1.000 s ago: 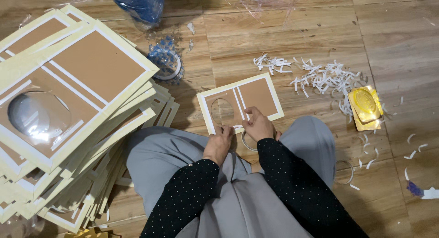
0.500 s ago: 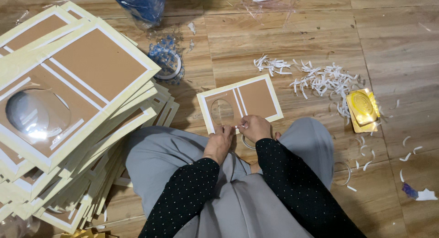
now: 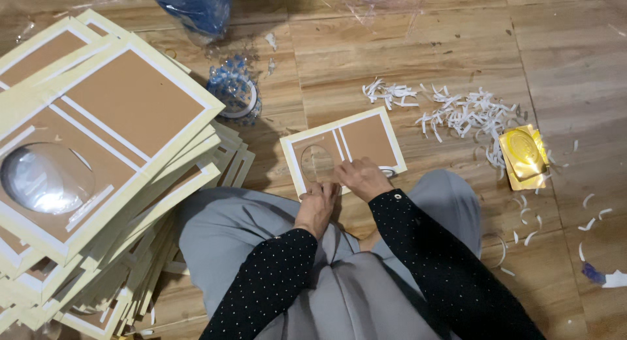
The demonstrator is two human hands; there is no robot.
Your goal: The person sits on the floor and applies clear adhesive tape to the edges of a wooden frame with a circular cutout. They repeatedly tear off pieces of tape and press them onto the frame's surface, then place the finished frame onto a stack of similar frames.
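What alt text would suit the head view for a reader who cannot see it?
A seated person's left hand and right hand press on the near edge of a brown card panel with cream borders on a wooden floor. A tall stack of similar panels sits left; white paper strips lie right.

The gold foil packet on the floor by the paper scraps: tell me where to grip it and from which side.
Take the gold foil packet by its flat outer border at the near edge, probably coming from the person's side with the right hand. It lies flat on the wooden floor, its middle is raised and embossed, and white paper scraps crowd its far-left side, so the near edge looks freest.
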